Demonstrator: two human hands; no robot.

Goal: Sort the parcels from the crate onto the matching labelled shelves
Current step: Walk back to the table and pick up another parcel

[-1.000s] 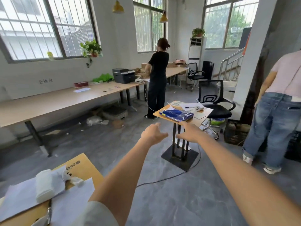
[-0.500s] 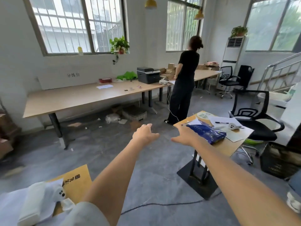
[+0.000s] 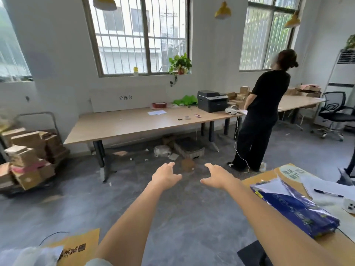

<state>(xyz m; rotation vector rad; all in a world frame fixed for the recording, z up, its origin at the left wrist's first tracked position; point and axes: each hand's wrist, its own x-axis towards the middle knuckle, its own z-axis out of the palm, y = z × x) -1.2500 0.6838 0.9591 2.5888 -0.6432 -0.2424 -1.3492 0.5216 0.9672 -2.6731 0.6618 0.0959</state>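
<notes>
Two hands: left hand and right hand spread wide, grip empty.
Cart: stacked with cardboard boxes.
Table: carried blue packet.

The floor is showing mottled grey. The long table is showing pale wood on black legs. A printer is showing dark grey beside a bright green bag. The nearby packet is gleaming deep blue with yellow print. Brown boxes are sitting left; yellow lamps are hanging above.
</notes>
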